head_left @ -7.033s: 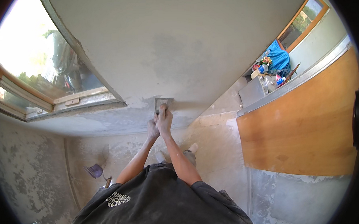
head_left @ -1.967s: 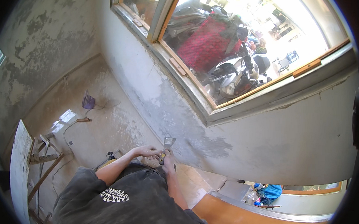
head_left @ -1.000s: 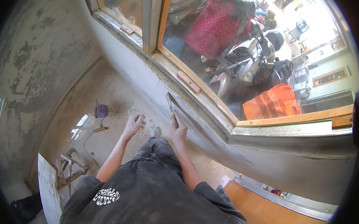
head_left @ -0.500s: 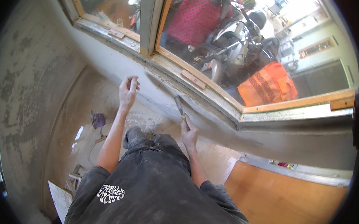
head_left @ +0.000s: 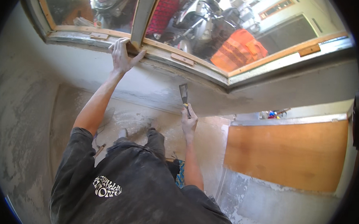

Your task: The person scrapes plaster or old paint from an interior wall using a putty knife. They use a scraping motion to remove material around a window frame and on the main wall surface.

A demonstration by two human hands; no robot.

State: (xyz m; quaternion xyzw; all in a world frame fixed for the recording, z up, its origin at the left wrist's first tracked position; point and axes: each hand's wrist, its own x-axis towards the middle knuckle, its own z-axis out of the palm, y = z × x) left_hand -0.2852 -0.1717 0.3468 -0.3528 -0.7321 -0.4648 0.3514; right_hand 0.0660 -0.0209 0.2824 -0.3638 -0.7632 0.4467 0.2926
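Note:
My left hand (head_left: 122, 58), dusted pale, reaches up to the window frame (head_left: 211, 75), fingers spread and resting on the lower ledge beside the middle upright. My right hand (head_left: 190, 120) grips the handle of a putty knife (head_left: 183, 93), its flat metal blade tilted up in front of the patchy plastered wall (head_left: 156, 87) below the window, a little lower than the ledge. Whether the blade touches the wall I cannot tell. Small wooden blocks (head_left: 182, 59) sit along the frame.
An orange wooden panel (head_left: 282, 152) with a metal edge stands at the right. A rough plastered wall (head_left: 18, 137) curves along the left. Dusty floor (head_left: 135, 114) lies around my feet. Beyond the glass are motorbikes (head_left: 197, 26) and an orange cloth (head_left: 236, 50).
My hands were together on the knife and have parted; my left hand has risen to the window ledge. My view has turned to face the window more squarely.

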